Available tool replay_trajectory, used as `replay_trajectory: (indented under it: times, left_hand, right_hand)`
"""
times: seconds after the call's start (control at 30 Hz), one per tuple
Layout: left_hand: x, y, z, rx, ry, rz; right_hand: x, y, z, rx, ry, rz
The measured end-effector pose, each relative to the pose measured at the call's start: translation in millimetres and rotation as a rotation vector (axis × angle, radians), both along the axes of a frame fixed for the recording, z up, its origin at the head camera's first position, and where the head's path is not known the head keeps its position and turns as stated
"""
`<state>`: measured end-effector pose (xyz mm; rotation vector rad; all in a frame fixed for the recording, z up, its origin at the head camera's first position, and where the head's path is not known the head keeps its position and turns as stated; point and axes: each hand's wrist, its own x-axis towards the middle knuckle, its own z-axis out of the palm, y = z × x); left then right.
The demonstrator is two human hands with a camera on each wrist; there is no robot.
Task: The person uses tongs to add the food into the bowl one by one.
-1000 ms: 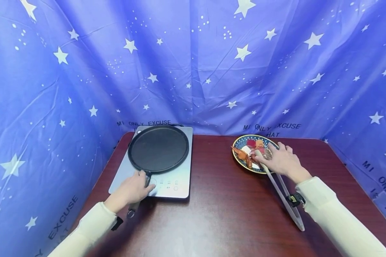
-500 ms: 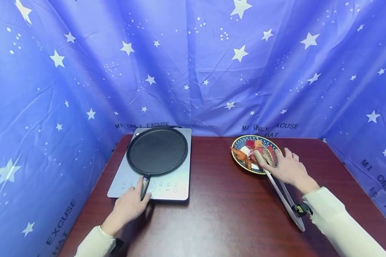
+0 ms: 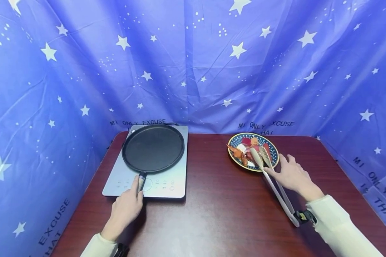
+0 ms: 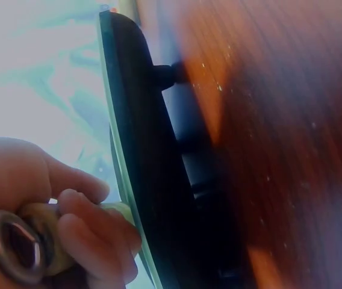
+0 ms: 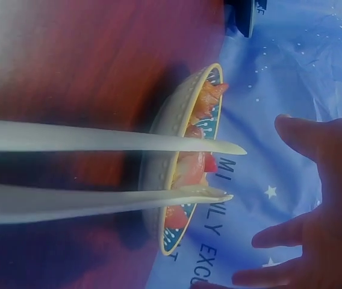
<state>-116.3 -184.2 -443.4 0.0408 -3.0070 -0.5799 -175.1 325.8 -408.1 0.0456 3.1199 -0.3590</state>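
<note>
Plainly, the left hand (image 3: 126, 206) grips the pan handle (image 3: 142, 178) — the right hand (image 3: 295, 175) is spread near the tongs (image 5: 123, 139).

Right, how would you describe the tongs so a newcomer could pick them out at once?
On the dark red table, find the patterned plate of food, right of the black pan. The tongs reach over its near rim, beside the right hand. Unlike the round plate, they have two long, pale prongs joined at one end.
</note>
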Motion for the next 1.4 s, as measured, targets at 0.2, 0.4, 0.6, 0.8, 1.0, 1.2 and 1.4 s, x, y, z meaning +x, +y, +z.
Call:
replay_trajectory:
  times: [0.2, 0.4, 0.6, 0.8, 1.0, 1.2, 1.4]
  left_hand:
    - [0.8, 0.9, 0.3, 0.021, 0.016, 0.001]
    - [2.5, 4.7, -2.0, 0.044, -0.017, -0.002]
    - [3.3, 5.7, -4.5, 0.045, -0.024, 0.011]
    - [3.1, 3.4, -5.5, 0.047, -0.02, 0.014]
    - [1.4, 1.6, -3.6, 0.051, -0.009, 0.023]
    - [0.1, 1.2, -2.8, 0.047, -0.015, 0.024]
    - [1.4, -1.1, -1.3, 0.046, -0.014, 0.029]
  right_hand:
    - [12.2, 1, -6.9, -0.001, -0.071, -0.004]
    - [27.1, 5, -20.5, 0.019, -0.114, -0.034]
    - [36.4, 3, -32.3, 0.005, -0.142, -0.034]
    - [41.3, 1, -37.6, 0.024, -0.187, -0.025]
    - [44.4, 0, -43.1, 0.019, -0.18, -0.028]
    - [47.0, 4, -48.4, -0.028, -0.154, -0.059]
    - [45.7, 7, -49.3, -0.104, -0.079, -0.036]
